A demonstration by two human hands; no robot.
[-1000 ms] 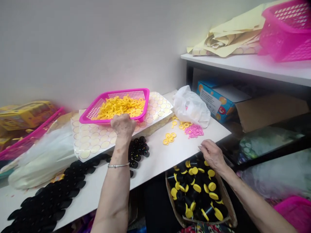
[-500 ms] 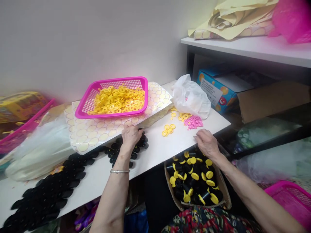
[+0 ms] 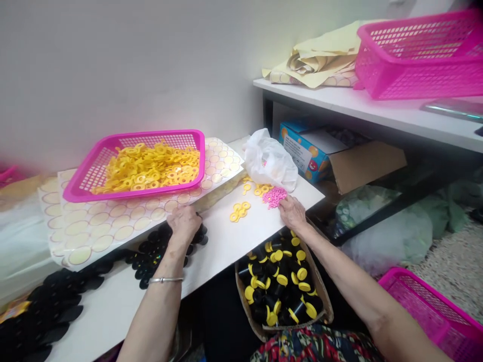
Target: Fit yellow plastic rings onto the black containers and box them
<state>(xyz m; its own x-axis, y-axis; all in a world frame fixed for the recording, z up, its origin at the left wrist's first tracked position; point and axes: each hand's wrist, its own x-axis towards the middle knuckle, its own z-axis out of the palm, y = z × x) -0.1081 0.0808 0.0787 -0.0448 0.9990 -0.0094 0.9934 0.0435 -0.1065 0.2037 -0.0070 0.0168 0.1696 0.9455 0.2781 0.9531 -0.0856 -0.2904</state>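
My left hand is closed, its fingers curled beside the front edge of the circle-patterned sheet, above several black plastic pieces. Whatever it holds is hidden. At the right, my right hand has its fingertips drawn together at the edge of a small heap of pink beads; whether a bead is between them cannot be made out. Small yellow ring-shaped pieces lie between the hands, and more lie beside the beads. Below, an open cardboard box holds black cylinders with yellow caps.
A pink basket of yellow ring pieces stands on the patterned sheet. A white plastic bag sits behind the beads. To the right are a shelf with another pink basket and a blue box underneath.
The view has swung to the right. My right hand has moved from the table's front edge to the pink beads. My left hand stays by the black pieces, still closed.
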